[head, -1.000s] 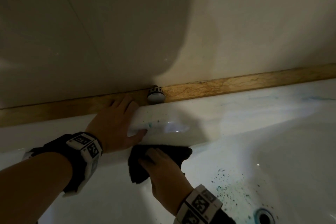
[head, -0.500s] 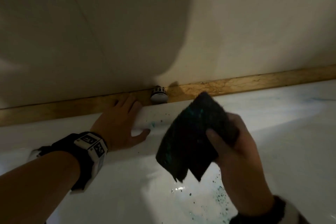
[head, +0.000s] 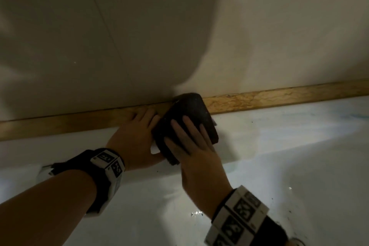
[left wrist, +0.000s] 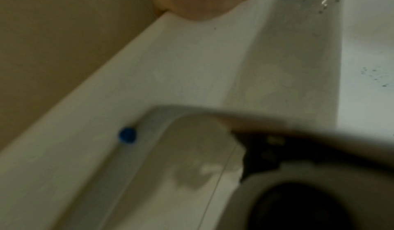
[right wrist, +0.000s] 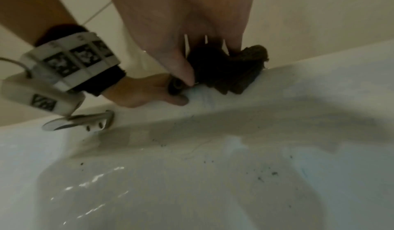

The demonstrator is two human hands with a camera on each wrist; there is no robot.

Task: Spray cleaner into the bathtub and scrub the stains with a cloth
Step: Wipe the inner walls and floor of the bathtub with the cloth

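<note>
You are in the scrubbing step: your right hand [head: 196,154] presses flat, straight fingers on the dark cloth [head: 187,114] on the bathtub's [head: 279,136] far rim, your left hand [head: 133,138] rests flat beside it, so next rub hard over the spots.

No words, brand names or numbers can be read in any view. The only marks are black-and-white square code patterns. They sit on the white band on the left wrist [head: 109,163] and the white band on the right wrist [head: 238,215]. They are patterns, not letters. The white box [right wrist: 41,99] under the left band has a dark patch with marks that look a bit like letters, but they are too blurry to read.
</note>
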